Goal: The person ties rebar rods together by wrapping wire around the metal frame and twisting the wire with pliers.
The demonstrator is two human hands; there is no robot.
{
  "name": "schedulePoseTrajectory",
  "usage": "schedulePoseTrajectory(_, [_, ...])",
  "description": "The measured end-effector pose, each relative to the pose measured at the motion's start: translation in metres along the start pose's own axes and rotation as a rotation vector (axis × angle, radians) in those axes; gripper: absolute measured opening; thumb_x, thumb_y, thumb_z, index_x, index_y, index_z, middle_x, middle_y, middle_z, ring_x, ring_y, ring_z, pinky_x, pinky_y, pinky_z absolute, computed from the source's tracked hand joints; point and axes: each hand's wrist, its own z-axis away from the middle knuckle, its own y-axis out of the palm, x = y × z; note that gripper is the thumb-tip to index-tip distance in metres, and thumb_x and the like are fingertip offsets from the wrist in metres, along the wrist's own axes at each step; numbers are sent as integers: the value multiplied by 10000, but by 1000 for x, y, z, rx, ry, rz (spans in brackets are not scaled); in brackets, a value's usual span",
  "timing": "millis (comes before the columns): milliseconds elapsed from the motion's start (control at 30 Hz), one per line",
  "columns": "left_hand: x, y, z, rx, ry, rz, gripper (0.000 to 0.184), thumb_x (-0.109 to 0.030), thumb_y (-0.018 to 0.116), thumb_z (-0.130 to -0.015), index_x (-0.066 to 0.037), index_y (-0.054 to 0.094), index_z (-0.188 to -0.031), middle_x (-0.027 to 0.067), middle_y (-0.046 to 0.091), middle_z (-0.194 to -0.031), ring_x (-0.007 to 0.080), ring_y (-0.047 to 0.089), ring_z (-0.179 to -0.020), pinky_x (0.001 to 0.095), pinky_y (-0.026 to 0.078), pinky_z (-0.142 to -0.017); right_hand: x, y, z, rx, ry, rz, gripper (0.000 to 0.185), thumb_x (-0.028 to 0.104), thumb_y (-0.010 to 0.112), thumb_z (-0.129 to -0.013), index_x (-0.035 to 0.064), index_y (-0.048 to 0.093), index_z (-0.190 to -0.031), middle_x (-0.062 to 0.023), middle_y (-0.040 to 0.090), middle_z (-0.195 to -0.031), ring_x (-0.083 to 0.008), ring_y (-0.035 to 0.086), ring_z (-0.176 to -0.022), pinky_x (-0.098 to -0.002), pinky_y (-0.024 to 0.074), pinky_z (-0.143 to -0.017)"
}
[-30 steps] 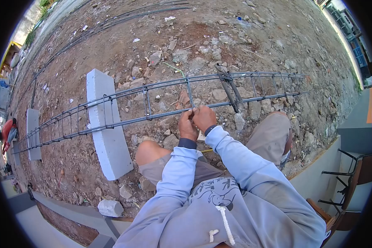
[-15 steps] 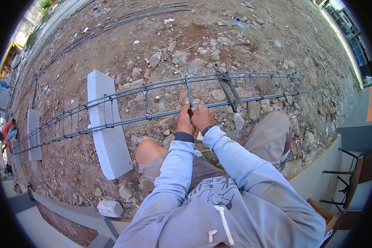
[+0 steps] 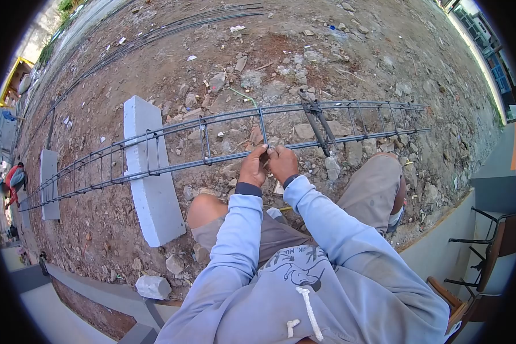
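A long rebar cage (image 3: 229, 157) lies across in front of my knees, raised off the ground. My left hand (image 3: 253, 167) and my right hand (image 3: 282, 164) meet at its near bars, just below a stirrup (image 3: 262, 125). Both hands have their fingers closed in a pinch. What they pinch is too small to make out; it may be thin wire. To the right of my right hand, dark long-handled pincers (image 3: 315, 131) hang across the cage, touched by neither hand.
A pale block (image 3: 160, 212) supports the cage on the left, with another block (image 3: 50, 200) farther along. A person in red (image 3: 14, 178) bends near the far end. Loose bars (image 3: 155, 31) lie beyond on rubble-strewn ground. Chairs (image 3: 501, 241) stand at right.
My left hand has shifted slightly left and tilted, its fingers pinching beside my right hand's. The far person has straightened a little. The cage and pincers stay put.
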Motion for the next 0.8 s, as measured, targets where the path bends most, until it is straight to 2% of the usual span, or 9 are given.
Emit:
schedulePoseTrajectory(133, [-2,-2,3,24,31,-115,77,-195,640,-830,-131,648,-871,-21,624,-799,119,560,-740,291,384,-632,-2,3,0,-47,-19,-7,287,247,590,-848,-15,591,-731,-233,602,-720,-394,601,-716,-455,452,-641])
schedulePoseTrajectory(233, [-5,-2,7,43,14,-156,180,-181,612,-855,-108,606,-1019,3,616,-890,146,563,-865,311,404,-741,-2,2,-2,-17,-13,3,283,250,594,-846,-14,610,-748,-211,614,-713,-359,614,-691,-436,462,-636])
schedulePoseTrajectory(400, [-5,8,15,33,26,-123,199,-169,608,-866,-94,604,-1050,11,620,-885,148,591,-811,323,483,-677,-20,-16,-10,227,-7,-86,262,233,585,-841,-12,637,-765,-170,634,-708,-295,631,-669,-403,475,-628])
schedulePoseTrajectory(500, [-3,12,19,-14,48,-106,181,-153,604,-873,-75,606,-1037,22,625,-874,160,613,-779,321,523,-644,-16,-51,3,329,-57,58,253,242,588,-821,-4,646,-812,-225,637,-794,-377,623,-815,-455,476,-733])
schedulePoseTrajectory(633, [-4,15,19,-4,61,-106,152,-132,597,-881,-48,615,-1007,42,633,-879,181,634,-786,321,537,-657,15,-75,10,282,-307,330,204,205,578,-782,17,657,-787,-232,633,-789,-389,621,-802,-479,480,-750])
schedulePoseTrajectory(800, [3,2,5,34,100,-38,164,-87,606,-855,-17,605,-1003,74,647,-882,197,643,-766,297,541,-645,80,-70,-16,543,-642,723,215,226,635,-695,25,660,-768,-201,651,-759,-349,650,-769,-439,526,-678])
